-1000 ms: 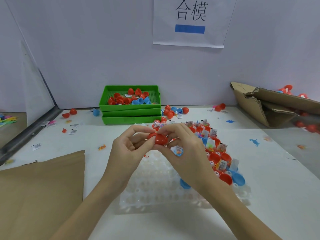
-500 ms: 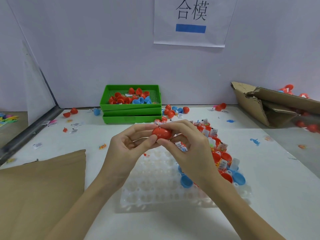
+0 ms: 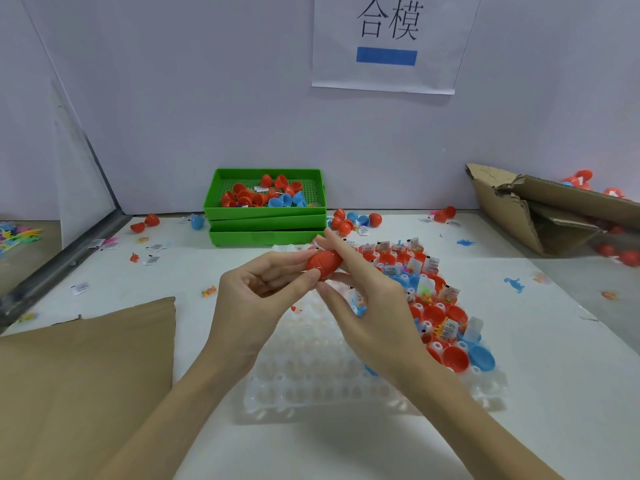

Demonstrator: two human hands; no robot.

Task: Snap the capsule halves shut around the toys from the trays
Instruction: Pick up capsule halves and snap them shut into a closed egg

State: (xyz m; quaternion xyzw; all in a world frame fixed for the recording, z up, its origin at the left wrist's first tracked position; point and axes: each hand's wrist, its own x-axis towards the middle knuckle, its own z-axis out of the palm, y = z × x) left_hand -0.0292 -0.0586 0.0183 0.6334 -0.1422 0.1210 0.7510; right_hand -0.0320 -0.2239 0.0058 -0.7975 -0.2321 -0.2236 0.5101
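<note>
Since a moment ago, the red capsule (image 3: 323,264) looks closed, seam showing. Left hand (image 3: 258,296) pinches its left end; right hand (image 3: 372,303) grips its right end, above the clear tray (image 3: 311,382) on the counter (image 3: 554,393).

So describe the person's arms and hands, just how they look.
Both forearms are bare, with no sleeves in view. The left hand and right hand wear no gloves, and no rings, watch or bracelets show. The fingers are slim, with short, unpainted nails.

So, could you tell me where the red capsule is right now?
Head view, centre: the red capsule is held between the left hand and right hand, above the clear tray.
</note>
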